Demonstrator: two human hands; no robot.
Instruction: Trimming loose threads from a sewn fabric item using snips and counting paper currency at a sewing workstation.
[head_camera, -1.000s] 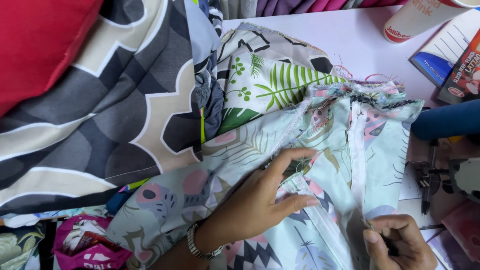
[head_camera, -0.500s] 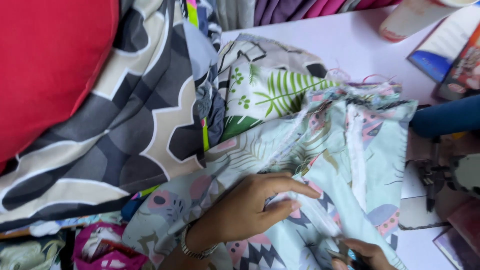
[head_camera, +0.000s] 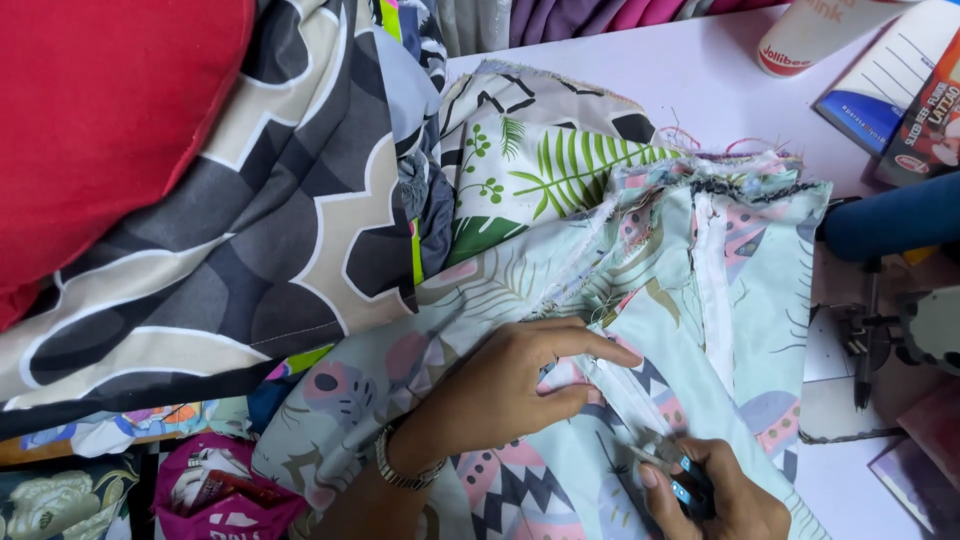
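1. Head view: left hand (head_camera: 500, 385) is pressing flat, fingers released, on the pale mint feather-print cloth (head_camera: 740, 300) on the tabletop (head_camera: 700, 80).
2. Right hand (head_camera: 715, 495), fingers clenched, is grasping a small dark cutter (head_camera: 685, 475) at the white seam (head_camera: 625, 385).
3. It looks like seam work; the next cut needs the cloth held tight.

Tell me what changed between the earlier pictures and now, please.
The left hand slid a little toward the white seam and presses the pastel printed fabric there. The right hand dipped nearly out of view, then came back, keeping its grip on a small blue tool. The fabric, the grey patterned cloth and the sewing machine stayed put.
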